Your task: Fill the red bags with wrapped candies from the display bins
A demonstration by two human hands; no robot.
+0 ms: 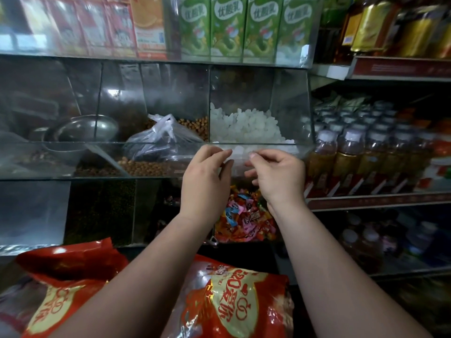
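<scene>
— Red and crinkled, the left bag (pixel 68 267) lies where?

— Low, well below the hands, on the outer side of the left forearm. The right bag (pixel 234 296), also red with gold print, lies between the two forearms.

— And the hands themselves?

— The left hand (pixel 207 172) and the right hand (pixel 278 174) are raised side by side, near each other but apart, in front of the glass front (pixel 300 152) of an upper bin.

— What do they grip?

— That cannot be told. On each hand the fingers are curled and the thumb sits close to the forefinger, as in a pinch. Whether anything clear lies between them does not show.

— Where are the candies?

— The candies (pixel 244 215) lie heaped in a lower glass bin, straight below the hands and showing between the wrists. Their wrappers are pink, blue, orange and yellow.

— What surrounds the hands?

— Just behind the fingertips, white lumps (pixel 244 128) fill the upper bin. Left of the left hand, a clear bag (pixel 158 140) with dark contents rests on brown balls (pixel 146 167). Farther left stands a metal bowl (pixel 83 130). Right of the right hand, bottles (pixel 349 152) with white caps stand in rows. Well above both hands, green cartons (pixel 229 25) line the top shelf.
</scene>
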